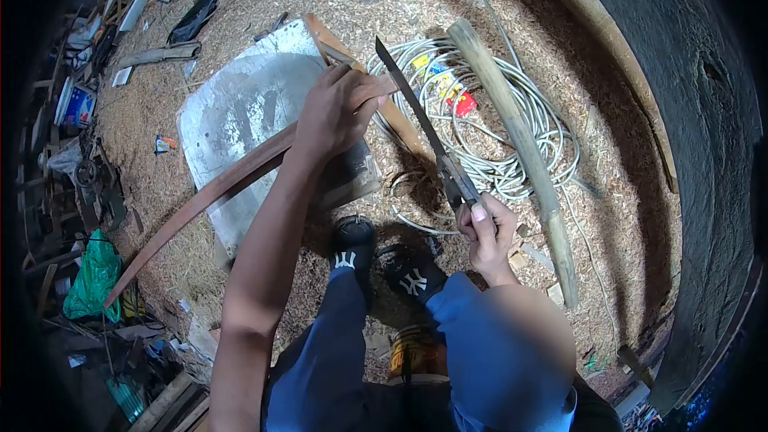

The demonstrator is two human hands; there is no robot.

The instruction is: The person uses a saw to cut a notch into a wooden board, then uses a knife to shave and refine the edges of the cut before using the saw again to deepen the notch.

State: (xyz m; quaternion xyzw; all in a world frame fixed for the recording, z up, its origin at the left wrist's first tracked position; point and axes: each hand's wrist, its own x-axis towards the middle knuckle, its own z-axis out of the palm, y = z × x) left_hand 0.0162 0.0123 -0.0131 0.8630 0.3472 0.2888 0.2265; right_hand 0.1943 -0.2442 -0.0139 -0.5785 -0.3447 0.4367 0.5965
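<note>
A long reddish wooden strip runs from the lower left up to the centre. My left hand is wrapped round it near its upper end, over a worn grey board. In my right hand is the handle of a saw, whose dark blade points up and to the left. The blade lies at or just beside the strip's end; whether they touch I cannot tell. Under the strip's end, another piece of brown wood slants across the board's right edge.
Coiled pale cable lies on the sawdust floor, with a wooden pole across it. A large dark timber curves along the right. Scrap and a green bag are at left. My shoes are below the board.
</note>
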